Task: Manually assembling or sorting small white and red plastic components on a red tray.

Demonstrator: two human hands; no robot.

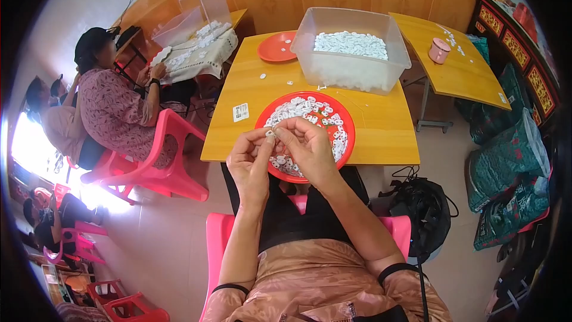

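Left hand: mine [249,158], thumb and fingers pinched on a small white piece [270,133], over the tray's left part.
Right hand: mine [304,146], thumb and forefinger narrow, tips right at that piece; couldn't tell if they gripped it too.
Small white piece: up at my fingertips, above the desk's near edge; details too small to read.
Red tray: [348,120] under my hands, middle of the desk's near edge, rim jutting past it toward me.
Tray contents: many flat white pieces [298,107], some with dark spots, spread around inside.
Desk: yellow wood [381,125], I sat at its near edge.
Clear bin: [345,74] at the desk's back right corner, held a heap of white pieces [351,45].
Orange-red plate: [274,48] near the back left corner, just left of the bin.
Printed card: white [241,112], near the left edge, left of the tray.
Second desk: yellow [471,77], to the right; pink pot [440,51] near its left edge.
Co-worker: a person in a patterned top [116,98], seated off my desk's left edge.
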